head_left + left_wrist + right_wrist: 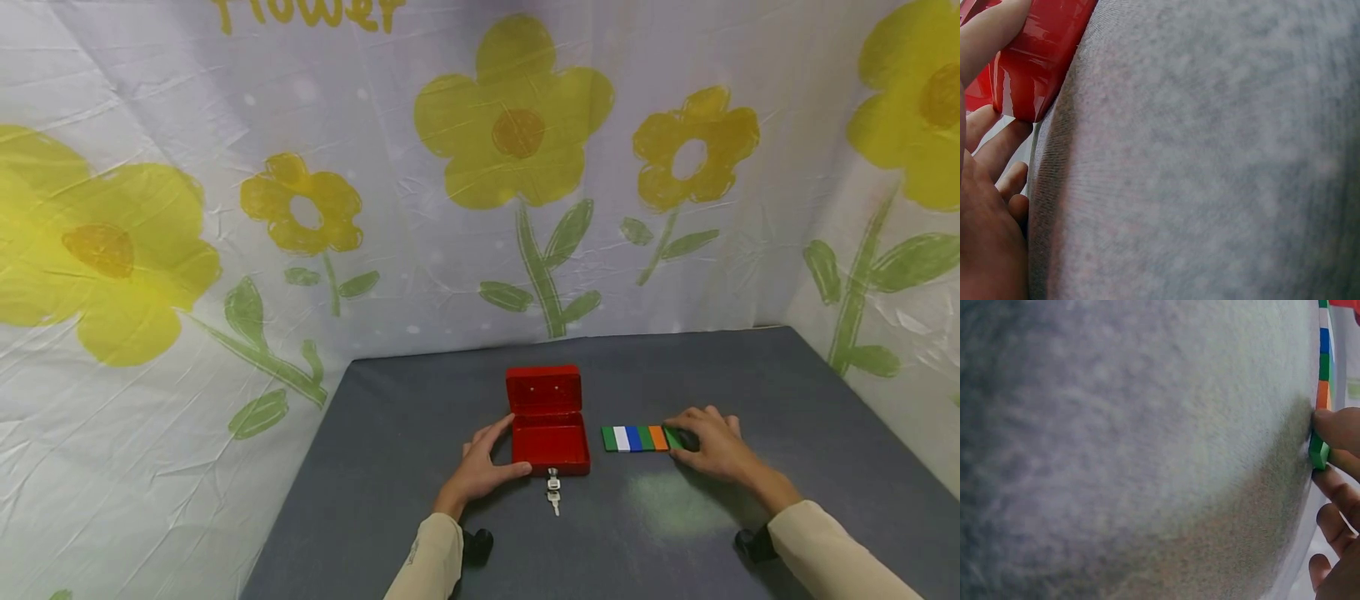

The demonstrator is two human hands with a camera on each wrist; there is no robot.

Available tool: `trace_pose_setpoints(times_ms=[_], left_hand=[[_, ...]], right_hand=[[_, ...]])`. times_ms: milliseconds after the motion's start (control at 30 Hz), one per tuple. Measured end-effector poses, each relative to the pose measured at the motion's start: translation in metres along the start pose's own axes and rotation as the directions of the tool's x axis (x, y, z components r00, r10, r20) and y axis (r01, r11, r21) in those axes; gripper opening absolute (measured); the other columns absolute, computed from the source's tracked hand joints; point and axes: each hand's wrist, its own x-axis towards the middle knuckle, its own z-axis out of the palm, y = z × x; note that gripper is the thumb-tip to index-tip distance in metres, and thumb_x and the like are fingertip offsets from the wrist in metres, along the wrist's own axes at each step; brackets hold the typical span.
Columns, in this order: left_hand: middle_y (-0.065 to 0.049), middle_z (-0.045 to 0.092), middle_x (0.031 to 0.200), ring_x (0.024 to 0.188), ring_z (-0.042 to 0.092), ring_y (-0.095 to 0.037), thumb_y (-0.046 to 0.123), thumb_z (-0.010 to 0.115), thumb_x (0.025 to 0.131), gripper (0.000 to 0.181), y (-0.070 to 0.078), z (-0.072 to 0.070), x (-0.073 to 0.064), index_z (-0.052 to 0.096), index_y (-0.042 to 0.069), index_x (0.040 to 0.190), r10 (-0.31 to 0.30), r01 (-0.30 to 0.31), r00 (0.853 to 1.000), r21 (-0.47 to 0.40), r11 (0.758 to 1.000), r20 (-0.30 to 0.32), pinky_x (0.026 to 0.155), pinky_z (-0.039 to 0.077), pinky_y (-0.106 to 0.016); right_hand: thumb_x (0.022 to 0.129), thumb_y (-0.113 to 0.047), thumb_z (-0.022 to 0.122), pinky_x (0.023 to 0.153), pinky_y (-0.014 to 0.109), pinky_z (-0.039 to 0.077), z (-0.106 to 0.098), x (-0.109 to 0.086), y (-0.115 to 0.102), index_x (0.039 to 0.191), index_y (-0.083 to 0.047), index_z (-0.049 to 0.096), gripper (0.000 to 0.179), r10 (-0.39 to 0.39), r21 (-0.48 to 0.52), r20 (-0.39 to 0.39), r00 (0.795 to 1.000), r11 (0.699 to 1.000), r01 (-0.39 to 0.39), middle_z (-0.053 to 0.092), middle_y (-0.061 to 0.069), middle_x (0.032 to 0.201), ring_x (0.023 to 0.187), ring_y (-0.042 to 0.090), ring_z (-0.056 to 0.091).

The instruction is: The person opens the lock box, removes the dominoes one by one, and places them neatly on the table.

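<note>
A red metal cash box (551, 446) stands on the dark table with its lid (543, 390) raised; its inside looks bare. My left hand (483, 467) holds the box's left side, thumb at the front corner and fingers towards the hinge. At the box's front hangs a silver lock with keys (554, 492). Right of it lies a straight row of coloured blocks (633, 438) in green, white, blue and orange. My right hand (712, 442) pinches the green block (1319, 450) at the row's right end, thumb in front and fingers behind. That block touches or nearly touches the orange one.
The dark grey cloth-covered table (420, 417) reaches back to a white curtain (420, 275) with painted yellow flowers. A black wrist camera (477, 547) sits at the left cuff, another black camera (753, 546) at the right cuff.
</note>
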Motion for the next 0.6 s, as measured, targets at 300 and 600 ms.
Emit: trace_pose_setpoints(times_ms=[300, 600], left_hand=[[-0.005, 0.036, 0.163, 0.143, 0.030, -0.035, 0.059, 0.081, 0.077, 0.090, 0.0017, -0.0006, -0.0010, 0.038, 0.045, 0.155, 0.007, -0.007, 1.000, -0.008, 1.000, 0.006, 0.109, 0.035, -0.069], [-0.004, 0.035, 0.163, 0.144, 0.030, -0.035, 0.060, 0.080, 0.078, 0.088, 0.0008, -0.0006, -0.0001, 0.037, 0.048, 0.154, 0.014, -0.014, 1.000, -0.002, 1.000, 0.002, 0.109, 0.035, -0.068]], right_hand=[[0.081, -0.020, 0.084, 0.072, 0.038, 0.017, -0.0002, 0.0037, -0.0004, 0.123, -0.006, 0.072, 0.045, -0.006, -0.009, 0.039, 0.999, 1.000, 0.006, 0.067, 0.012, 0.114, 0.095, 0.025, 0.047], [0.082, -0.021, 0.084, 0.071, 0.038, 0.017, -0.0015, 0.0061, -0.0017, 0.124, -0.006, 0.072, 0.046, -0.014, -0.007, 0.055, 0.998, 1.000, 0.014, 0.067, 0.011, 0.114, 0.095, 0.024, 0.047]])
